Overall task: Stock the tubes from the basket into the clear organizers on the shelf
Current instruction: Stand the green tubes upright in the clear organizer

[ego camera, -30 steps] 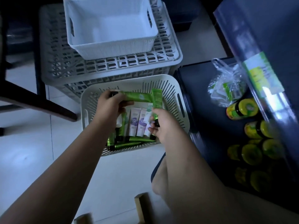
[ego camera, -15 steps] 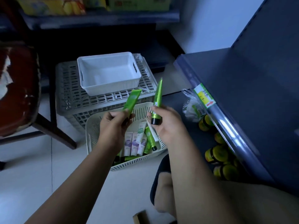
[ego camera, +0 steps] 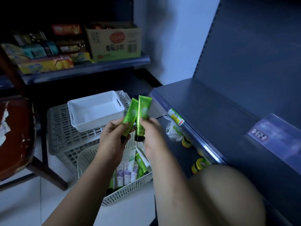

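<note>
My left hand [ego camera: 112, 141] grips a green tube [ego camera: 131, 114] upright, black cap down. My right hand [ego camera: 152, 136] holds a second green tube [ego camera: 143, 111] the same way, and the two tubes touch side by side above the basket. The white slatted basket [ego camera: 130, 187] sits on the floor below my hands, holding several more tubes [ego camera: 130, 170], white with purple labels and green ones. The dark blue shelf [ego camera: 211, 115] lies to the right. A clear organizer [ego camera: 280, 136] is dimly visible on it at the far right.
An empty white bin [ego camera: 91, 118] rests on a grey crate [ego camera: 65, 137] behind the basket. Yellow-lidded jars [ego camera: 199, 164] and a plastic bag [ego camera: 172, 129] sit on the lower shelf. A red chair [ego camera: 14, 136] stands at left. My knee [ego camera: 228, 193] is at lower right.
Both hands lifted out of the basket, each with a green tube, and brought the tubes together upright. The view tilted up toward the shelves.
</note>
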A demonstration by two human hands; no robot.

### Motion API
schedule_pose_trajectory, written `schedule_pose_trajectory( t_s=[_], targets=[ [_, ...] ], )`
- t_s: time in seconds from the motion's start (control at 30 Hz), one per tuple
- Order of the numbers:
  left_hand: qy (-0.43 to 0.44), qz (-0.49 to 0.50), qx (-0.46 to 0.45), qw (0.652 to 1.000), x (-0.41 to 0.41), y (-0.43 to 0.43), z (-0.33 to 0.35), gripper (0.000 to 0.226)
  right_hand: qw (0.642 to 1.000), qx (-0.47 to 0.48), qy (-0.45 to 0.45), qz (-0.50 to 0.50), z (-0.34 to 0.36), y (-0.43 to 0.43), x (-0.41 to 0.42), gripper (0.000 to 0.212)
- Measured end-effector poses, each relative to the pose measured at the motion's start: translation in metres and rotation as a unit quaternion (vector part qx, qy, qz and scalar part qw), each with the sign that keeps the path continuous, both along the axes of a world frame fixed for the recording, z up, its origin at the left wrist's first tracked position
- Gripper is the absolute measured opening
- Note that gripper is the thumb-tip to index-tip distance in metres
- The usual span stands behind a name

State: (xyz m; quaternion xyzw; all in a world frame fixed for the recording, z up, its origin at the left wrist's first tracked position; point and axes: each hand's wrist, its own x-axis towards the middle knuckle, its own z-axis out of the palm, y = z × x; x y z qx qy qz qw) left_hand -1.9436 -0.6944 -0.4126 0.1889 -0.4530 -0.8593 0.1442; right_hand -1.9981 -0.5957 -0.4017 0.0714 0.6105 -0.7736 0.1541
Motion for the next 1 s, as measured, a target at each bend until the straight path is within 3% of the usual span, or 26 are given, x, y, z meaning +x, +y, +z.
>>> schedule_pose_trajectory(
  t_s=[0.13,0.23,0.37,0.63,0.8,1.0],
  targets=[
    [0.022,-0.043,-0.026,0.998,-0.003,0.022,0.017,0.013,0.999,-0.013,0.024,-0.032,0.019,0.031,0.003,0.02],
    [0.047,-0.094,-0.035,0.994,-0.007,0.047,0.032,0.024,0.997,-0.056,0.025,-0.053,0.04,0.067,0.01,0.005],
    [0.094,-0.159,-0.06,0.981,-0.014,0.092,0.057,0.034,0.991,-0.072,0.062,-0.097,0.063,0.121,0.019,0.001],
    [0.165,-0.266,-0.109,0.944,-0.011,0.205,0.118,0.029,0.962,-0.027,0.158,-0.221,0.109,0.239,0.063,0.031],
    [0.183,-0.351,-0.126,0.91,0.013,0.279,0.145,0.036,0.941,0.01,0.192,-0.277,0.128,0.317,0.109,0.023],
    [0.205,-0.433,-0.147,0.865,0.052,0.365,0.156,0.028,0.911,0.07,0.218,-0.344,0.148,0.4,0.18,0.021]
  ],
)
